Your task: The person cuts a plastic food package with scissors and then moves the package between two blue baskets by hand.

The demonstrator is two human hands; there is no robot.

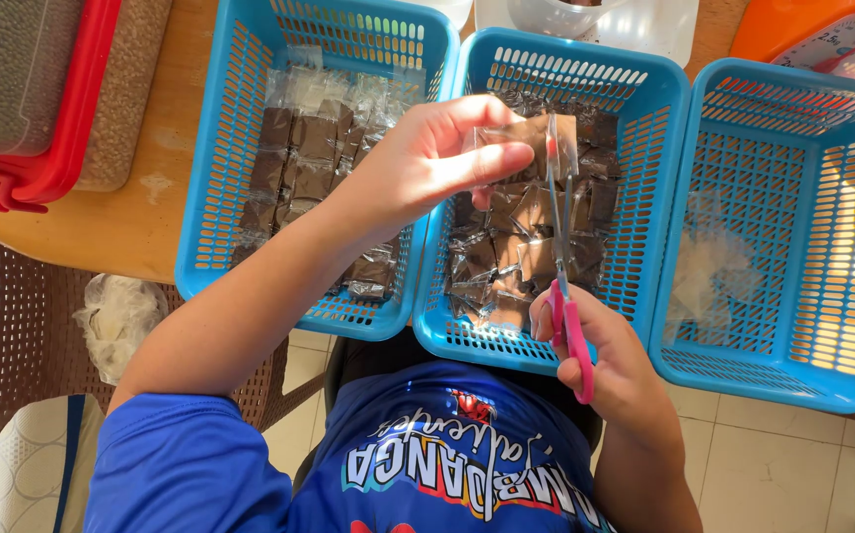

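Observation:
My left hand (437,158) pinches a small clear plastic packet (536,138) holding a brown square, above the middle blue basket (659,128). My right hand (610,360) grips pink-handled scissors (563,237), whose blades point up and close on the packet's right edge. The middle basket holds several brown squares in clear wrappers. A left blue basket (220,178) also holds several wrapped brown squares. The right blue basket (842,247) holds a few thin clear plastic pieces.
All three baskets rest on a wooden table (141,207). A red-rimmed lidded container (42,128) stands at the far left. A kitchen scale on an orange tray (842,44) sits top right. A crumpled plastic bag (116,321) lies on a wicker chair below the table.

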